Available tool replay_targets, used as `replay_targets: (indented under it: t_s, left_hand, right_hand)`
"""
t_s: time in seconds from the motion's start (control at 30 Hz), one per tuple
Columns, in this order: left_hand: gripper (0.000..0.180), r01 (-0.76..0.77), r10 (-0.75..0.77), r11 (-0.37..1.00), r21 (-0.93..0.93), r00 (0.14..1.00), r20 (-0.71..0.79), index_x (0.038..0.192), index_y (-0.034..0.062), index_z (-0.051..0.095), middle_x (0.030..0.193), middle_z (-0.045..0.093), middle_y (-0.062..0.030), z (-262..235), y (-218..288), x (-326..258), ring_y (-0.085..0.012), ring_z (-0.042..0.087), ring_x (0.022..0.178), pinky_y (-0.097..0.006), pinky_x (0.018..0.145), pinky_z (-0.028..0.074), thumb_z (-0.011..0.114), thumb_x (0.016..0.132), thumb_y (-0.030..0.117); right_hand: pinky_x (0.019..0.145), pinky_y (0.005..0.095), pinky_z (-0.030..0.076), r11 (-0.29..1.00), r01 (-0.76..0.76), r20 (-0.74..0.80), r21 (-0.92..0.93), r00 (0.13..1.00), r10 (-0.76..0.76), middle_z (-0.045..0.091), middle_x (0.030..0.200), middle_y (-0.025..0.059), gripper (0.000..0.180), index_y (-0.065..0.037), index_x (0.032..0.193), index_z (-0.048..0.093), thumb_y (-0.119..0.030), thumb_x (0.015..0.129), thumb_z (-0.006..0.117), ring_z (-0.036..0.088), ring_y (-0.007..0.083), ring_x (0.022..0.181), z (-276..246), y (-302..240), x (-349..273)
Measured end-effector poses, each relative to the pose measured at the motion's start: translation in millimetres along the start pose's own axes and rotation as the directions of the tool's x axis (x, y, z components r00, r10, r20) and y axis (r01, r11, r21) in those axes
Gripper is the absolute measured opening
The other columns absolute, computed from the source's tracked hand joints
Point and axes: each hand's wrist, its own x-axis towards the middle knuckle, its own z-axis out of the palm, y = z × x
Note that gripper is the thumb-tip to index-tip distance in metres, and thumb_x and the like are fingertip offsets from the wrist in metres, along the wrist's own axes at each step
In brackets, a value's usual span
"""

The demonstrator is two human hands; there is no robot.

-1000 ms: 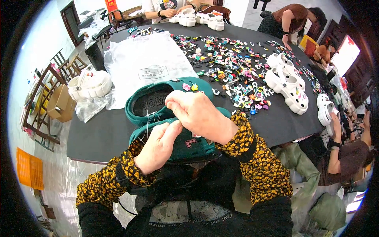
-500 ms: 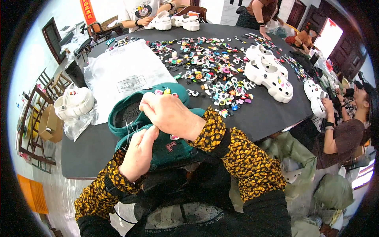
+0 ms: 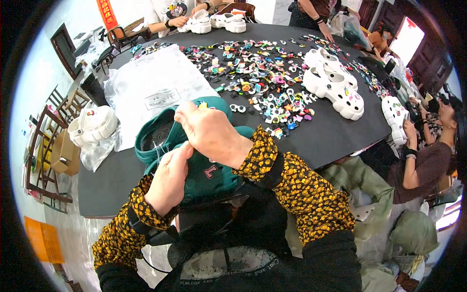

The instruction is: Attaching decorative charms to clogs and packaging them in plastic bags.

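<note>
A pair of dark green clogs lies at the near edge of the table in front of me: the far clog [image 3: 156,130] and the near clog [image 3: 219,181], joined by a thin white tie [image 3: 158,147]. The near one bears a pinkish letter-shaped charm [image 3: 210,172]; a yellow charm shows on the far one. My left hand [image 3: 169,177] is closed at the near clog, thumb up. My right hand [image 3: 214,132] is closed over the clogs, its fingertips close to the left thumb. Whatever the fingers of either hand pinch is hidden.
Many small colourful charms [image 3: 262,80] cover the middle of the black table [image 3: 335,138]. A white plastic bag [image 3: 160,78] lies left of them. White clogs stand at right [image 3: 335,90], left [image 3: 92,125] and far edge [image 3: 228,22]. Other people work around the table, one holding a white clog [image 3: 395,117].
My hands stay closed over the green clogs, with only a slight shift of the right hand. At the far right, a person's arm and a clear bag have moved.
</note>
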Motion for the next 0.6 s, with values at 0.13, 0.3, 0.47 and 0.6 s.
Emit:
replay_targets:
  t_s: [0.13, 0.3, 0.47, 0.6]
  left_hand:
    - [0.029, 0.092, -0.089, 0.986, 0.138, 0.996, -0.028, 0.112, 0.0034, 0.056, 0.097, 0.061, -0.0013, -2, -3, 6, -0.0074, 0.056, 0.082, -0.025, 0.072, 0.044, 0.038, 0.097, 0.02]
    - [0.034, 0.106, -0.119, 0.985, -0.138, 0.989, -0.088, 0.07, 0.0161, 0.049, 0.058, 0.033, 0.0098, 9, 8, -2, -0.0025, 0.026, 0.05, -0.023, 0.045, 0.019, 0.047, 0.095, 0.039]
    - [0.033, 0.156, -0.156, 0.988, 0.015, 0.988, -0.01, 0.077, 0.0132, 0.054, 0.062, 0.039, 0.0086, 4, 22, -1, -0.0027, 0.032, 0.054, -0.022, 0.048, 0.026, 0.048, 0.094, 0.041]
    - [0.031, 0.19, -0.189, 0.978, -0.09, 0.982, 0.015, 0.091, 0.0063, 0.058, 0.081, 0.056, 0.0024, 8, 20, 3, -0.0051, 0.05, 0.071, -0.023, 0.062, 0.045, 0.053, 0.093, 0.037]
  right_hand:
    - [0.056, 0.0429, 0.046, 0.996, -0.073, -0.088, 0.053, 0.993, 0.077, 0.06, 0.071, 0.0186, 0.013, -0.003, 0.091, 0.054, -0.016, 0.092, 0.052, 0.06, 0.0374, 0.067, -8, -3, -2]
    - [0.052, 0.0442, 0.047, 0.992, -0.127, -0.089, -0.019, 0.988, 0.125, 0.057, 0.073, 0.0192, 0.019, -0.001, 0.083, 0.054, -0.016, 0.092, 0.047, 0.059, 0.0355, 0.062, -26, 22, 2]
    - [0.06, 0.0472, 0.047, 0.952, -0.278, -0.159, -0.131, 0.953, 0.257, 0.06, 0.071, 0.0193, 0.019, -0.004, 0.085, 0.057, -0.016, 0.091, 0.044, 0.06, 0.0371, 0.066, -47, 95, -12]
    - [0.06, 0.0497, 0.045, 0.896, -0.363, -0.234, -0.257, 0.923, 0.307, 0.059, 0.068, 0.021, 0.019, -0.002, 0.084, 0.054, -0.017, 0.091, 0.044, 0.057, 0.0412, 0.065, -61, 137, -30]
